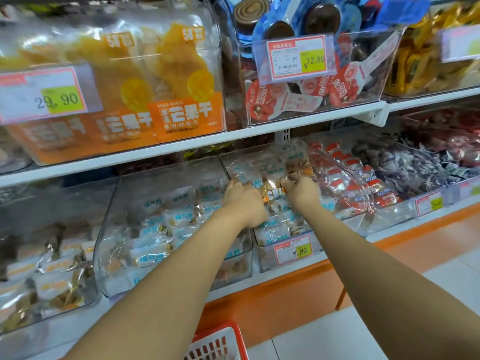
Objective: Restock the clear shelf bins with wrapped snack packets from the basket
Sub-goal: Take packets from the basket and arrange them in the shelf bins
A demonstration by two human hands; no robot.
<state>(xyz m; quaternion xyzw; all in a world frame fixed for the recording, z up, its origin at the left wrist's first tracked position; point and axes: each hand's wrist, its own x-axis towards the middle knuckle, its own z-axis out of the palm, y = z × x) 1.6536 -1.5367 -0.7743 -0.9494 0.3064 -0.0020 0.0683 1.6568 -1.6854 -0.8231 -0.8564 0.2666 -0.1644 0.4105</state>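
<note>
1. Reaching forward together, the left hand (pixel 242 201) and right hand (pixel 302 190) sit near each other over the middle bin (pixel 262 258) on the lower shelf (pixel 389 229).
2. Both hands clutch a clear bag (pixel 275 165) stuffed with small wrapped packets (pixel 270 232); the left hand's fingers curl into the plastic at its near-left edge, and the right hand pinches a fold at its near-right edge.
3. That bag rises up and away from the hands, its far end close under the upper shelf (pixel 181 146).
4. Below the hands and wrists, the same white-and-blue packets fill the middle bin, and a price tag (pixel 293 249) reading 8.80 hangs on its front, just below the right wrist.
5. Left of the left hand, a second bin (pixel 109 229) holds more of the same packets; further left another bin holds brownish snacks, too blurred to make out.
6. Right of the right hand lie red-and-white packets (pixel 348 178), then dark wrapped ones further right.
7. Above the hands, on the upper shelf, stand orange dried mango bags (pixel 166 81) behind a 29.90 tag, and a bin of red and blue lollipop-shaped sweets (pixel 306 92) with a 12.80 tag.
8. Beneath the left forearm, at the bottom edge of view, a red basket (pixel 220 341) shows; its contents cannot be seen.
</note>
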